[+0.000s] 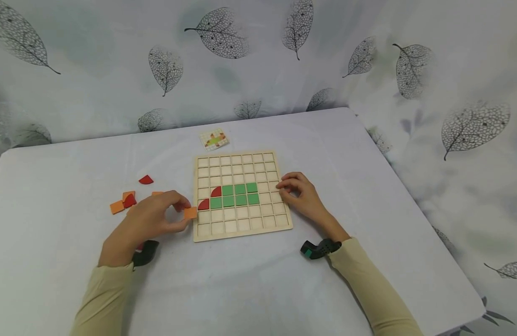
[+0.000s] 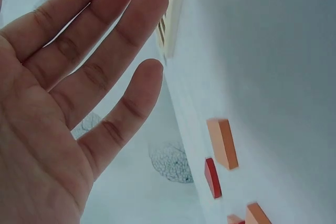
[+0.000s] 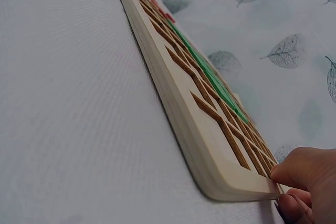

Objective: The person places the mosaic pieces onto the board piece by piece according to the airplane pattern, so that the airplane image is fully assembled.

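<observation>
My left hand (image 1: 149, 218) pinches an orange square tile (image 1: 190, 213) between thumb and fingers, at the left edge of the wooden grid board (image 1: 256, 211). In the left wrist view, the other fingers are spread and only a sliver of the tile shows. At the board's right edge is my right hand (image 1: 304, 199). The right wrist view shows its thumb (image 3: 291, 169) on top of the rim and curled fingers against the side, gripping the board. Green square tiles (image 1: 240, 189) fill two rows of cells, with red quarter-round tiles (image 1: 203, 204) at their left ends.
Left of the board lie loose orange square tiles (image 1: 117, 207) and red quarter-round tiles (image 1: 146, 179), some partly behind my left hand. A small pattern card (image 1: 214, 139) lies beyond the board. Leaf-patterned cloth (image 1: 258, 60) hangs behind the white table (image 1: 241, 284).
</observation>
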A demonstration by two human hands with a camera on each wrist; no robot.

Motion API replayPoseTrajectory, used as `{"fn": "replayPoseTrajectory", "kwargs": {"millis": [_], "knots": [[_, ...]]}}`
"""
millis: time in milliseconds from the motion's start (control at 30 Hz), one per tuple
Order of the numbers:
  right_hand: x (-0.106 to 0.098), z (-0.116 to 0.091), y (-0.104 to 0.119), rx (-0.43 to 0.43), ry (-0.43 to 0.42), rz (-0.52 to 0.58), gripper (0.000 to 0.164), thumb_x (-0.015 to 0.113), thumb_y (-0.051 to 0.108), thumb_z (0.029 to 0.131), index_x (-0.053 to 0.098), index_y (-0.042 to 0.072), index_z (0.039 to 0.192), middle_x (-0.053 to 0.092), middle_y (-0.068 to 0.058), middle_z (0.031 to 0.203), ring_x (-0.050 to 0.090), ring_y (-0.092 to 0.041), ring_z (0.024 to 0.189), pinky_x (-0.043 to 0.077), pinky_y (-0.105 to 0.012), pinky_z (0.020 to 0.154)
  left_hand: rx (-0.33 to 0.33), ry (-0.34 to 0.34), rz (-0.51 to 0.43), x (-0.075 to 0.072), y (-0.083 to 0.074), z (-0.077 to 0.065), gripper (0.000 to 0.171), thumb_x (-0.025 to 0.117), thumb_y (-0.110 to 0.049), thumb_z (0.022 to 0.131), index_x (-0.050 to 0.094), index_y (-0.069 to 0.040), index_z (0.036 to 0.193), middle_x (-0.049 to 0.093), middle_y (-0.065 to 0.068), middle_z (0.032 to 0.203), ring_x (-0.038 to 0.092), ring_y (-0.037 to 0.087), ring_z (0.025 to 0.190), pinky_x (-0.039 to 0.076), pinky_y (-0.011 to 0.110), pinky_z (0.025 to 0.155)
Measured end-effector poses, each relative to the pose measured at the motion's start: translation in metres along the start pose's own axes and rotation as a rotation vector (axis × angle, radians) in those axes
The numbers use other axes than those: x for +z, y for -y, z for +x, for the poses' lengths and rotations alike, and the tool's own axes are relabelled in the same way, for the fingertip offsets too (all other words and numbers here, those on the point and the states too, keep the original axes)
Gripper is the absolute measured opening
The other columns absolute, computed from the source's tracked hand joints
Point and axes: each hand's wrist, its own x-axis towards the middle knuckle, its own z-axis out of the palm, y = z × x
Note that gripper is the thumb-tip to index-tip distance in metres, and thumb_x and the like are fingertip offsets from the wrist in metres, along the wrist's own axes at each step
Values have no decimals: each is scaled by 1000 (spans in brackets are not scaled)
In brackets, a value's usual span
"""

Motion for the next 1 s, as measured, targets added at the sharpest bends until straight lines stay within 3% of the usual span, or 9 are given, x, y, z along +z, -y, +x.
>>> {"fn": "replayPoseTrajectory", "kwargs": {"millis": [133,367,633,1000], "knots": [[0,0,1,1,-1,2,15,63,-9,87,67,-13,102,52,-31,119,59,-34,90,49,-36,83,48,6,-38,2,-2,6,25,79,-15,77,68,-9,99,64,-2,89,58,15,84,53,34,71],[0,0,1,-4,-2,7,15,63,-10,87,67,-13,102,52,-31,119,57,-35,89,48,-35,82,83,-5,-40,7,-7,14,29,80,-18,76,67,-8,99,64,-1,88,59,15,82,53,32,70],[0,0,2,-16,-2,-4,15,63,-10,87,67,-13,101,53,-32,118,58,-34,87,48,-31,81,59,39,-45,10,-13,21,32,82,-25,77,67,-8,100,64,-3,88,59,14,82,52,31,72],[-1,0,4,3,-3,-10,15,63,-11,87,67,-13,101,53,-32,119,57,-33,87,48,-37,82,117,39,-83,18,-24,36,26,79,-22,78,66,-8,95,62,-2,84,58,14,78,50,29,70]]}}
